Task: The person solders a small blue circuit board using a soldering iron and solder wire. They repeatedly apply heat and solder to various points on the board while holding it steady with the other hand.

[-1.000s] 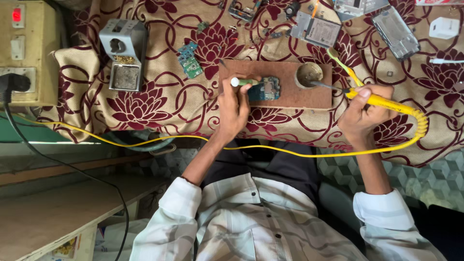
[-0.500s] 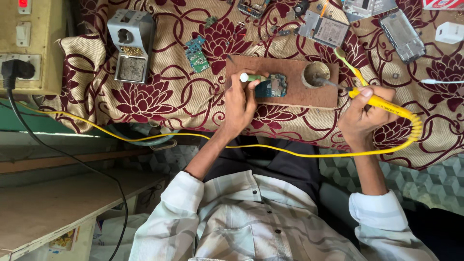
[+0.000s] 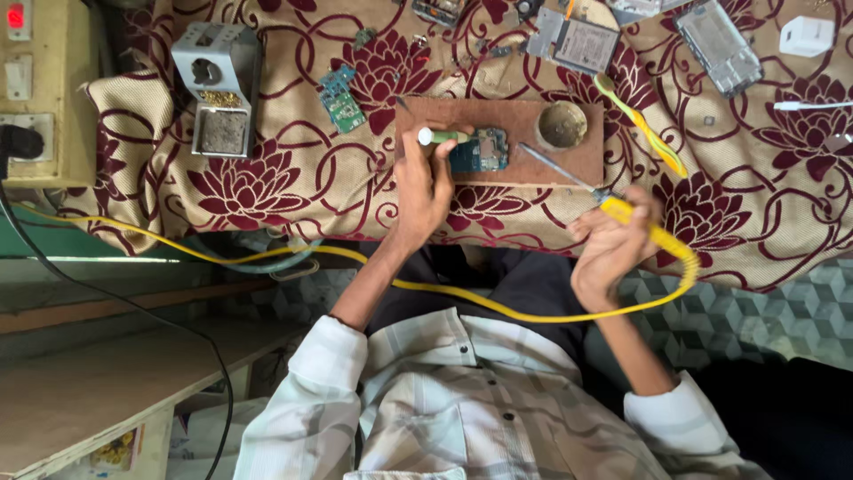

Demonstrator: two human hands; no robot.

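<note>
Since the earlier frame, right hand [image 3: 613,253] has drawn back toward 5 o'clock, fingers wrapped round the yellow soldering iron [image 3: 622,213]. Left hand [image 3: 426,182] grips a green-tipped tool [image 3: 442,136] at the circuit board [image 3: 478,151] on the wooden block [image 3: 506,120].

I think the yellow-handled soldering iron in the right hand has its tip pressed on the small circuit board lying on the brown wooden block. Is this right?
Not quite. In the head view the right hand holds the yellow-handled soldering iron lifted, its tip off the small circuit board, which does lie on the brown wooden block. The left hand is the one at the board.
</note>
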